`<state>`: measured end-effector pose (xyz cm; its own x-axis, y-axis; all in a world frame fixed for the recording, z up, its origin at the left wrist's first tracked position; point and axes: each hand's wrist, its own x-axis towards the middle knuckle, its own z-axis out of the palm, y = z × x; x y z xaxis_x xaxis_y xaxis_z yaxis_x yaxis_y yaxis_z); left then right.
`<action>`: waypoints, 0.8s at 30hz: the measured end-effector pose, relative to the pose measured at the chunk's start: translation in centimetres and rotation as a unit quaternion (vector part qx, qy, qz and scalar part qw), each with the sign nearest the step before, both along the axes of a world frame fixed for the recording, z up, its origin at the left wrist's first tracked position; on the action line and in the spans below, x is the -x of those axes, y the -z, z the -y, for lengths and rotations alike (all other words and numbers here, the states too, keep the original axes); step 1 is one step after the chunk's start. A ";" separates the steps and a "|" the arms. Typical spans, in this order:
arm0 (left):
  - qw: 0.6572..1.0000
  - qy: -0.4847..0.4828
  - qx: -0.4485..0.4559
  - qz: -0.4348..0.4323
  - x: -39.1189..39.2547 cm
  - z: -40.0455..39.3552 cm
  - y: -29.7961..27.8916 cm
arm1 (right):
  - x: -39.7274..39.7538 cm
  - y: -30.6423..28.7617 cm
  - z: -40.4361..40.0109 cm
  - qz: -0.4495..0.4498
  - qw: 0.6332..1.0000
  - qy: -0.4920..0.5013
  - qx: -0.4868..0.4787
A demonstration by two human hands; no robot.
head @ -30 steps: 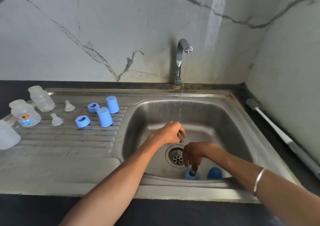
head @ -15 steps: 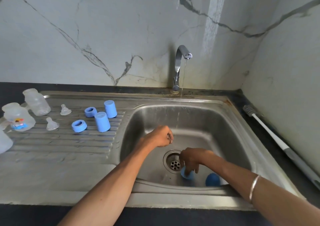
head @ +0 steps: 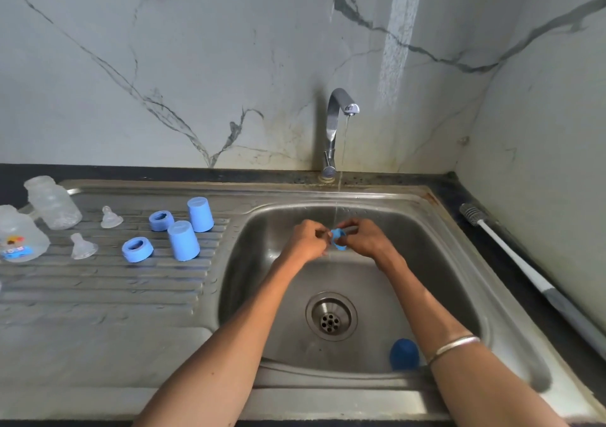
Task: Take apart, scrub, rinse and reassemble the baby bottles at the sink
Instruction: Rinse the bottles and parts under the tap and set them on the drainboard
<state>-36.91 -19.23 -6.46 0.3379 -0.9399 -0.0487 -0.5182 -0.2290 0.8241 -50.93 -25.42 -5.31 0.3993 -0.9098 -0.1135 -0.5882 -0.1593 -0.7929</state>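
At the far left of the draining board point(head: 98, 295) you have two clear bottle bodies: one with a colored label point(head: 19, 234) at the edge of the view, and one plain bottle point(head: 52, 203) just behind it, lying tilted. To the right of them two clear silicone nipples point(head: 111, 217) point(head: 83, 247) stand on the ribs, apart from each other. Next come two blue screw rings point(head: 161, 220) point(head: 137, 249), and then two blue caps point(head: 200, 214) point(head: 183, 240) standing with the closed end up, the nearer one just beside the farther one.

Over the sink basin point(head: 436, 262) your left hand point(head: 306, 241) has the fingers curled, and it pinches the left side of a blue screw ring point(head: 337, 239). Your right hand point(head: 365, 239) pinches the right side of the same ring with curled fingers, so both hands hold it together. The ring is in the air under the tap point(head: 336, 125), and a thin stream of water point(head: 341, 180) falls onto it.

Lower in the basin you see the round drain point(head: 331, 316), and to its right a dark blue cap point(head: 404, 354) lies on the bottom, near your right forearm. On that wrist you wear a thin metal bangle point(head: 454, 345).

At the right, on the dark counter point(head: 511, 262), a bottle brush point(head: 524, 269) with a white handle lies along the wall.
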 end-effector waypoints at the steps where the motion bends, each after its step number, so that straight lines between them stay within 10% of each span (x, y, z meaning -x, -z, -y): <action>1: 0.999 -0.012 0.013 -0.043 0.2 0.4 0.0 | -0.2 0.0 0.2 0.017 1.000 0.012 0.004; 7: 0.956 -0.071 0.083 -0.271 0.2 1.2 0.2 | -1.5 0.1 1.0 0.037 0.998 0.015 0.042; 24: 0.905 -0.099 0.144 -0.388 1.6 1.1 -0.1 | -1.4 -0.3 -0.3 0.191 0.976 0.045 0.096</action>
<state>-38.48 -20.36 -6.39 0.4711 -0.8757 -0.1062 0.2692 0.0281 0.9627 -49.56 -25.08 -5.01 0.2974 -0.9328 0.2038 -0.2743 -0.2879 -0.9175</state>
